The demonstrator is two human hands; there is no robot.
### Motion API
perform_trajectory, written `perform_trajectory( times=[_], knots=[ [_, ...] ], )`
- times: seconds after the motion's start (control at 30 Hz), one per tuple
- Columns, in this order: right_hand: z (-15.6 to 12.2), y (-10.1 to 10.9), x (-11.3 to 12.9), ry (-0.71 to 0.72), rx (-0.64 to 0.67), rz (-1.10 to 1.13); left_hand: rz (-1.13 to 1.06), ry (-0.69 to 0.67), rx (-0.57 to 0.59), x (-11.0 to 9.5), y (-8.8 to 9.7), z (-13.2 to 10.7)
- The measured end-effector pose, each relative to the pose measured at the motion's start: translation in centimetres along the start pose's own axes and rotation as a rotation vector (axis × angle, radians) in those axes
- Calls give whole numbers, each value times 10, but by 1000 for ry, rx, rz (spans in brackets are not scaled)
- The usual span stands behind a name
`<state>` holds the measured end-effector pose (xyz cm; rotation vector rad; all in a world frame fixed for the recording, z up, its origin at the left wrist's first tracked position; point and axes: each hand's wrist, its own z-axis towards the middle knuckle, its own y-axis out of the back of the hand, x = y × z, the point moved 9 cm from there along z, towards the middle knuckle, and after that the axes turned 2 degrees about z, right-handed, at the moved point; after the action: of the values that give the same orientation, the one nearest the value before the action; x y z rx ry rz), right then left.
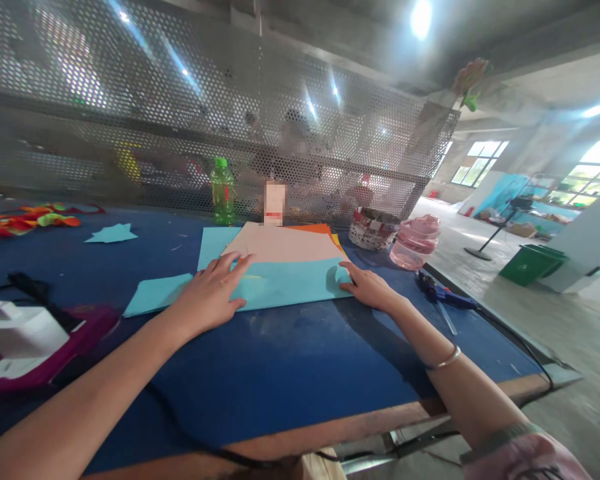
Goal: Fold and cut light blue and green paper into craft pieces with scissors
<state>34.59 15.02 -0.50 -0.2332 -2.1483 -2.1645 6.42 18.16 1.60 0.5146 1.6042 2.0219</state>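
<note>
A light blue sheet (290,287), which looks like felt or paper, lies lengthwise over a pale pink sheet (290,243). My left hand (217,290) rests on its left part, fingers spread and palm down. At the sheet's right end is my right hand (369,287), its index finger and thumb apart and touching the sheet. A smaller light blue piece (157,293) lies left of my left hand, partly hidden by it. Orange sheet material (313,229) shows from under the pink sheet's back edge.
Behind stand a green bottle (223,190) and a perforated metal screen (170,127). On the right are a round container (373,230), a pink jar (415,241) and a blue glue gun (445,293). A charger (20,330) and blue star (111,233) lie left.
</note>
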Motion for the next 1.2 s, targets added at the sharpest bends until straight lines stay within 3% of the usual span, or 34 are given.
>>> perform_trajectory(
  times=[0.07, 0.23, 0.6, 0.7, 0.8, 0.87, 1.07, 1.2],
  knots=[
    [0, 0, -1, -7, 3, -1, 18, -135, -1, -14, -1, -1],
    [1, -2, -1, -6, -6, -6, -192, -404, 237, -49, -31, -12],
    [-1, -2, -1, 22, -26, -21, -324, -359, 293, -54, -45, -14],
    [-4, 7, 5, 18, -123, -107, -333, -343, 318, -54, -46, -14],
    [-11, 18, 24, 38, -265, -183, -349, -322, 335, -54, -45, -15],
    [-15, 16, 45, 102, -284, -162, -365, -327, 330, -56, -43, -15],
    [-17, -13, 103, 267, -205, -32, -373, -360, 312, -57, -43, -14],
    [-14, -30, 121, 313, -81, 18, -379, -369, 291, -56, -45, -13]
  ],
)
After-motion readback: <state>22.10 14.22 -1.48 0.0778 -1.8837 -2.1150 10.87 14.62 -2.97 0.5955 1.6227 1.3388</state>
